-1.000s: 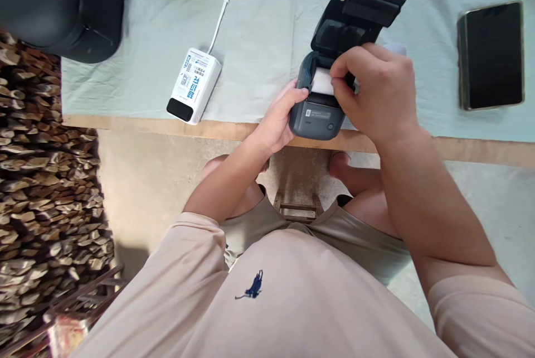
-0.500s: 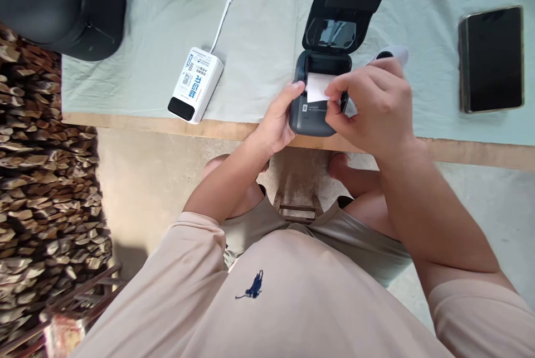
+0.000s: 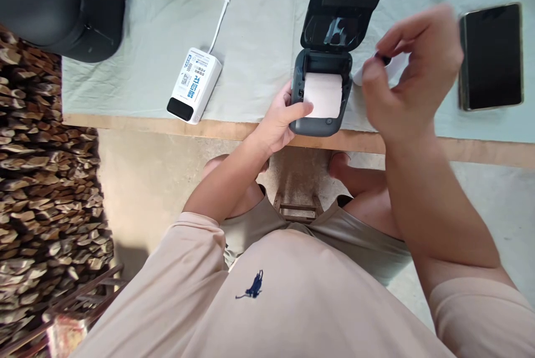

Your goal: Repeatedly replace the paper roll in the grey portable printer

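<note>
A dark grey label printer [image 3: 311, 127] lies at the table's front edge with its lid [image 3: 313, 20] tipped back. White paper [image 3: 326, 93] comes out of its compartment and lies flat over the front. My left hand [image 3: 281, 118] grips the printer's left side, its thumb pressed on the paper's lower left corner. To the right, my right hand [image 3: 418, 73] is raised off the printer, slightly blurred, with thumb and forefinger apart and nothing visibly held. Partly hidden behind those fingers is a white rounded object [image 3: 358, 76] with a dark centre, on the cloth.
A white power bank [image 3: 196, 82] with a short cable [image 3: 219, 23] lies left of the printer. A phone-like black-screened device [image 3: 491, 57] is at the right. A black case [image 3: 100, 6] occupies the far left corner. Stacked firewood [image 3: 50, 179] stands left of the table.
My right hand has let go of the paper and moved up and right, away from the printer. The paper now extends further over the printer's front, and my left thumb has shifted onto it.
</note>
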Available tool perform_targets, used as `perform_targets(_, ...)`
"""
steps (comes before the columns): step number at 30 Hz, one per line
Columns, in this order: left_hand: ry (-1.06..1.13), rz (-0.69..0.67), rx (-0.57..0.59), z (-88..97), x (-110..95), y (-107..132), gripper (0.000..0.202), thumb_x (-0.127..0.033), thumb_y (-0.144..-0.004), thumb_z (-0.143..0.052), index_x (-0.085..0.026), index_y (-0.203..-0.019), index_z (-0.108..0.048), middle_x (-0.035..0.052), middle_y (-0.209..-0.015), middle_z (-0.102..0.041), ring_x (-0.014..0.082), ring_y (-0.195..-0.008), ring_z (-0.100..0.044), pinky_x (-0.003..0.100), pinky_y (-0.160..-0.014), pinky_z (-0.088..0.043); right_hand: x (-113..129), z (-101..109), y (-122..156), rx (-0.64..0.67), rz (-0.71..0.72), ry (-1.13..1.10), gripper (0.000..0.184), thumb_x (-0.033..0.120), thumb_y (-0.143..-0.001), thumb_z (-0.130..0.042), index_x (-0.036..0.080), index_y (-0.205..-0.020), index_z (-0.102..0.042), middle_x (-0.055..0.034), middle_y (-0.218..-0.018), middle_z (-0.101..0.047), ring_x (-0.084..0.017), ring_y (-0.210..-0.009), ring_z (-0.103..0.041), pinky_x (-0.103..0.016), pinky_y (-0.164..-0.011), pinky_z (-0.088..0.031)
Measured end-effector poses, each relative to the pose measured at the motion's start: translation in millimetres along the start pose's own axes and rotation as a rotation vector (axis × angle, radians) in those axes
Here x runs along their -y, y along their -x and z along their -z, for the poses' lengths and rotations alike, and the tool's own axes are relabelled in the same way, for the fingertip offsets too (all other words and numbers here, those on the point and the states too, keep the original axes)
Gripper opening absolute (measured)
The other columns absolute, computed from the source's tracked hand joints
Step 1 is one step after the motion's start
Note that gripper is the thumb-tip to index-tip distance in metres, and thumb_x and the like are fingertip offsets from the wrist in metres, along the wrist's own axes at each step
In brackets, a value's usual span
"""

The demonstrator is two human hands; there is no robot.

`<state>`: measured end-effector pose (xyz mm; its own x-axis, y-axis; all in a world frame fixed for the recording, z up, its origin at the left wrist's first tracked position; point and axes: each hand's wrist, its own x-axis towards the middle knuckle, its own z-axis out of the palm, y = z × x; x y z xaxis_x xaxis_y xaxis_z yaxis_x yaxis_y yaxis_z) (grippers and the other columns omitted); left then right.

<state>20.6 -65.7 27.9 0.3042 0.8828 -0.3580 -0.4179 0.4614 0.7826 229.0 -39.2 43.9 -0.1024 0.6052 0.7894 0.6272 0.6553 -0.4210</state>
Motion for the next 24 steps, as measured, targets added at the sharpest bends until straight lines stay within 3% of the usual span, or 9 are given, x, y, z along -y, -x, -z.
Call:
perform_targets(3, -0.015, 0.015, -0.028, -2.4, -2.5, 2.4, 0.049, -0.026, -0.068, -0.089, -0.027, -0.112, -0.068, -0.003, -0.097, -0.073, 0.0218, -0.108, -0.08, 0.032, -0.089, -0.066, -15.7, -5.9, -5.1, -0.03, -0.167, 0.016, 0.053, 0.018, -0.081, -0.057, 0.033, -0.131, -0.052, -0.0068, -0.131, -0.065, -0.026, -0.114, -0.071, -0.041, -0.084, -0.057)
perform_targets(5, -0.01, 0.035, -0.044, -3.7, -4.4, 4.4, 0.056, -0.023, -0.064, -0.09, -0.028, -0.115, -0.068, -0.0032, -0.094, -0.069, 0.0239, -0.114, -0.079, 0.035, -0.097, -0.066, -25.8, -11.8, -6.4, 0.046, -0.197, -0.11, 0.068, 0.023, -0.086, -0.057, 0.039, -0.151, -0.045, -0.0037, -0.155, -0.06, -0.026, -0.139, -0.068, -0.043, -0.1, -0.06)
perform_targets(7, -0.002, 0.043, -0.049, -3.6, -5.1, 5.9, 0.062, -0.022, -0.062, -0.091, -0.029, -0.119, -0.069, -0.0032, -0.092, -0.066, 0.027, -0.122, -0.078, 0.038, -0.104, -0.065, -33.5, -18.4, -7.1, 0.054, -0.187, -0.277, 0.067, 0.039, -0.097, -0.056, 0.042, -0.162, -0.04, -0.0019, -0.168, -0.054, -0.028, -0.156, -0.061, -0.046, -0.113, -0.059)
perform_targets(8, -0.001, 0.043, -0.044, -3.0, -4.9, 6.3, 0.064, -0.022, -0.062, -0.091, -0.03, -0.121, -0.069, -0.003, -0.092, -0.066, 0.0282, -0.126, -0.078, 0.039, -0.106, -0.064, -35.7, -21.3, -7.8, 0.056, -0.198, -0.346, 0.062, 0.048, -0.102, -0.054, 0.042, -0.163, -0.04, -0.0024, -0.167, -0.055, -0.029, -0.155, -0.062, -0.047, -0.113, -0.06)
perform_targets(10, -0.012, 0.041, -0.025, -1.1, -3.8, 6.7, 0.067, -0.023, -0.062, -0.093, -0.03, -0.124, -0.069, -0.0028, -0.096, -0.068, 0.0292, -0.128, -0.078, 0.04, -0.108, -0.063, -35.3, -24.9, -10.8, 0.086, -0.259, -0.427, 0.056, 0.06, -0.107, -0.052, 0.043, -0.159, -0.04, -0.0045, -0.153, -0.063, -0.028, -0.134, -0.071, -0.047, -0.102, -0.063)
perform_targets(13, -0.039, 0.024, -0.005, 1.4, -2.0, 6.5, 0.069, -0.024, -0.064, -0.093, -0.032, -0.128, -0.068, -0.0039, -0.1, -0.071, 0.0268, -0.124, -0.079, 0.038, -0.106, -0.065, -25.1, -23.3, -18.5, 0.182, -0.365, -0.375, 0.051, 0.051, -0.104, -0.056, 0.037, -0.152, -0.043, -0.0062, -0.13, -0.071, -0.026, -0.106, -0.072, -0.043, -0.083, -0.063)
perform_targets(16, -0.046, 0.014, -0.007, 1.6, -2.5, 6.1, 0.072, -0.022, -0.065, -0.093, -0.032, -0.13, -0.067, -0.0055, -0.099, -0.071, 0.0213, -0.112, -0.08, 0.034, -0.1, -0.064, -13.2, -18.3, -22.5, 0.167, -0.383, -0.273, 0.037, 0.035, -0.097, -0.059, 0.028, -0.134, -0.058, -0.0099, -0.128, -0.07, -0.025, -0.111, -0.071, -0.04, -0.083, -0.064)
perform_targets(19, -0.022, 0.028, -0.004, -0.1, -5.1, 6.1, 0.073, -0.02, -0.062, -0.094, -0.03, -0.128, -0.065, -0.0053, -0.102, -0.073, 0.0185, -0.105, -0.08, 0.033, -0.101, -0.064, -8.9, -15.8, -17.3, 0.165, -0.335, -0.294, 0.028, 0.023, -0.095, -0.064, 0.028, -0.122, -0.064, -0.0113, -0.125, -0.068, -0.026, -0.113, -0.07, -0.039, -0.084, -0.065)
perform_targets(24, 0.012, 0.043, 0.002, -2.7, -7.3, 5.9, 0.074, -0.021, -0.061, -0.095, -0.03, -0.128, -0.064, -0.0024, -0.11, -0.076, 0.0274, -0.129, -0.08, 0.044, -0.12, -0.062, -8.2, -14.5, -0.1, 0.213, -0.3, -0.197, 0.042, 0.008, -0.083, -0.065, 0.031, -0.118, -0.064, -0.01, -0.123, -0.065, -0.031, -0.132, -0.067, -0.046, -0.1, -0.066)
